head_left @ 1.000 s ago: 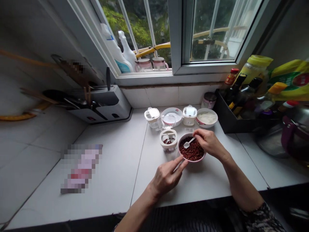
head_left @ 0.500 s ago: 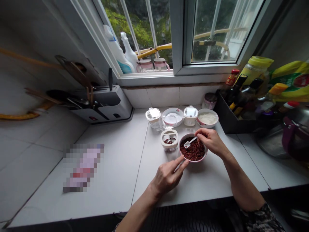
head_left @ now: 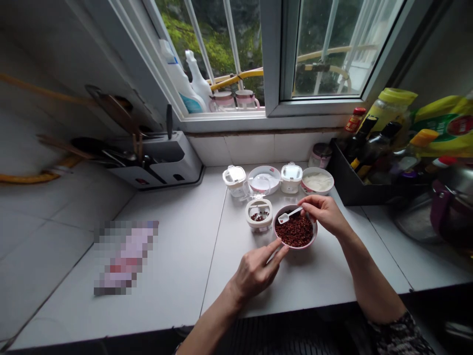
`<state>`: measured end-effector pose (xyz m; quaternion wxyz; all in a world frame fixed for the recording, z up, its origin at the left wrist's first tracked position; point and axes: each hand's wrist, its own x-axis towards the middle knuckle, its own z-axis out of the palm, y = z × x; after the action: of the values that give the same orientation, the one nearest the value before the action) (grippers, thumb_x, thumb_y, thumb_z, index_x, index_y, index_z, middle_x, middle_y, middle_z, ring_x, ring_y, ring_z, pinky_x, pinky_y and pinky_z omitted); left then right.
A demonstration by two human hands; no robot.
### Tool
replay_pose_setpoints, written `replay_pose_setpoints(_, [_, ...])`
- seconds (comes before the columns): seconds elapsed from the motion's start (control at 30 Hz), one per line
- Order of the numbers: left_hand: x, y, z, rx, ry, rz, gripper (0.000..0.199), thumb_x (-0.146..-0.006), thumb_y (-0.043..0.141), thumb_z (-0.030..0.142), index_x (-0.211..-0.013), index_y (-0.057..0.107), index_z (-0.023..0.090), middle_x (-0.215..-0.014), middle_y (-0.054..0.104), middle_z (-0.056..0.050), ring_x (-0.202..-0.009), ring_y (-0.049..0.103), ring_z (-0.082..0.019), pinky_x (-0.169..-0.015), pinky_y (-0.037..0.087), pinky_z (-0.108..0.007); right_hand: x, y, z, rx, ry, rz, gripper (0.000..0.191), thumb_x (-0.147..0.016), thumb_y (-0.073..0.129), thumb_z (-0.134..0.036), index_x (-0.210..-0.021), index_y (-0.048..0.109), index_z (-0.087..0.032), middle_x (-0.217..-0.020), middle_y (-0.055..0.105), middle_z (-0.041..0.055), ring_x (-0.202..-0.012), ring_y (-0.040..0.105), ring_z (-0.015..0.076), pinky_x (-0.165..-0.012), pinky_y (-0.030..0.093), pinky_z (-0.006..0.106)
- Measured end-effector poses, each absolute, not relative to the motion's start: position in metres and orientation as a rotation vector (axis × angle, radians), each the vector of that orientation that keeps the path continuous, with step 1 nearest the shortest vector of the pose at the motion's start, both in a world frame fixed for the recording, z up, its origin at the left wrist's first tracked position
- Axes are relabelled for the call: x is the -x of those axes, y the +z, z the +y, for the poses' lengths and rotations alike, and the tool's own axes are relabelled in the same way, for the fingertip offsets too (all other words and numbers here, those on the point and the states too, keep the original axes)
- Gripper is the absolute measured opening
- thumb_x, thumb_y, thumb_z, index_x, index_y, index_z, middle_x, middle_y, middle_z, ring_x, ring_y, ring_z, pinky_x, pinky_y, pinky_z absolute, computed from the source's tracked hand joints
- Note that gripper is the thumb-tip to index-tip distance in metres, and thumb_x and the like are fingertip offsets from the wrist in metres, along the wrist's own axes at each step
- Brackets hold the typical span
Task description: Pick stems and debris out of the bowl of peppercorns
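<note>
Right hand (head_left: 325,214) pinches a flimsy white plastic spoon (head_left: 287,215) by its thin handle above dried red peppercorns (head_left: 295,232), loose and light, in a small bowl (head_left: 295,247) at 1 o'clock from the left hand (head_left: 254,273), whose grip is unclear

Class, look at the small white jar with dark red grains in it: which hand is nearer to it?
Left. The left hand is just in front of the small white jar, not touching it; the right hand is farther away, beyond the pink-rimmed bowl.
</note>
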<state>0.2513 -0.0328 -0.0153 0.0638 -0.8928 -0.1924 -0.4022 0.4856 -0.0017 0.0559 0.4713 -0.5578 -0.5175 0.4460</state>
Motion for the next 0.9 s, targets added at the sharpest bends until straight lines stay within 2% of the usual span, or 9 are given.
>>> replay_pose_setpoints(0.2, [-0.250,-0.018,-0.033,2.706,-1.182,-0.598,0.034,-0.092,0.046,0.006,-0.123,0.060,0.012,-0.115,0.068,-0.017,-0.086,0.071,-0.017,-0.066,0.060,-0.024,-0.480,0.053,0.001,1.307,1.009,-1.174,0.030,-0.070,0.073,-0.042,-0.080,0.071,-0.013,-0.064,0.070,0.0036,-0.041,0.047,0.0075,-0.040,0.040,0.022])
replay_pose_setpoints(0.33, [-0.250,-0.020,-0.033,2.702,-1.185,-0.599,0.037,-0.092,0.045,0.005,-0.126,0.059,0.012,-0.117,0.067,-0.017,-0.087,0.071,-0.017,-0.068,0.060,-0.024,-0.462,0.047,-0.004,1.275,0.889,-1.198,0.027,-0.078,0.068,-0.040,-0.087,0.072,-0.015,-0.069,0.072,0.0049,-0.040,0.048,0.0086,-0.039,0.042,0.023])
replay_pose_setpoints(0.37, [-0.250,-0.020,-0.033,2.698,-1.189,-0.594,0.037,-0.092,0.045,0.005,-0.125,0.060,0.012,-0.117,0.068,-0.017,-0.087,0.071,-0.018,-0.068,0.060,-0.024,-0.456,0.045,-0.006,1.268,0.841,-1.231,0.024,-0.081,0.066,-0.038,-0.089,0.071,-0.016,-0.071,0.073,0.0052,-0.042,0.052,0.0101,-0.043,0.046,0.024])
replay_pose_setpoints(0.43, [-0.250,-0.019,-0.033,2.692,-1.188,-0.583,0.037,-0.091,0.046,0.005,-0.124,0.060,0.011,-0.116,0.068,-0.018,-0.087,0.071,-0.018,-0.067,0.060,-0.025,-0.447,0.041,-0.010,1.249,0.672,-1.350,0.018,-0.086,0.062,-0.032,-0.092,0.072,-0.018,-0.077,0.075,0.0061,-0.059,0.065,0.0156,-0.058,0.056,0.029])
replay_pose_setpoints(0.5, [-0.250,-0.019,-0.033,2.687,-1.180,-0.578,0.038,-0.091,0.046,0.005,-0.127,0.058,0.011,-0.117,0.068,-0.018,-0.088,0.071,-0.018,-0.067,0.060,-0.025,-0.442,0.038,-0.012,1.187,0.456,-1.554,0.016,-0.089,0.057,-0.025,-0.094,0.072,-0.019,-0.085,0.075,0.0071,-0.076,0.070,0.0193,-0.073,0.058,0.033])
replay_pose_setpoints(0.57, [-0.250,-0.019,-0.033,2.678,-1.180,-0.582,0.040,-0.092,0.045,0.006,-0.129,0.056,0.012,-0.117,0.067,-0.018,-0.088,0.071,-0.018,-0.068,0.060,-0.025,-0.440,0.036,-0.013,1.079,0.266,-1.774,0.020,-0.091,0.052,-0.018,-0.097,0.071,-0.020,-0.089,0.075,0.0080,-0.083,0.071,0.0204,-0.079,0.058,0.035])
replay_pose_setpoints(0.73, [-0.250,-0.019,-0.033,2.686,-1.193,-0.578,0.039,-0.091,0.046,0.005,-0.128,0.057,0.012,-0.114,0.069,-0.017,-0.087,0.072,-0.019,-0.065,0.060,-0.025,-0.450,0.041,-0.013,1.003,0.097,-1.850,0.025,-0.090,0.047,-0.012,-0.101,0.067,-0.020,-0.091,0.074,0.0074,-0.083,0.069,0.0190,-0.076,0.056,0.033])
replay_pose_setpoints(0.9, [-0.250,-0.020,-0.033,2.703,-1.169,-0.601,0.041,-0.092,0.045,0.005,-0.130,0.056,0.014,-0.118,0.067,-0.017,-0.087,0.072,-0.017,-0.070,0.060,-0.024,-0.471,0.053,-0.010,1.348,0.255,-1.678,0.017,-0.087,0.048,-0.016,-0.084,0.065,-0.019,-0.073,0.068,0.0025,-0.063,0.062,0.0156,-0.063,0.050,0.027])
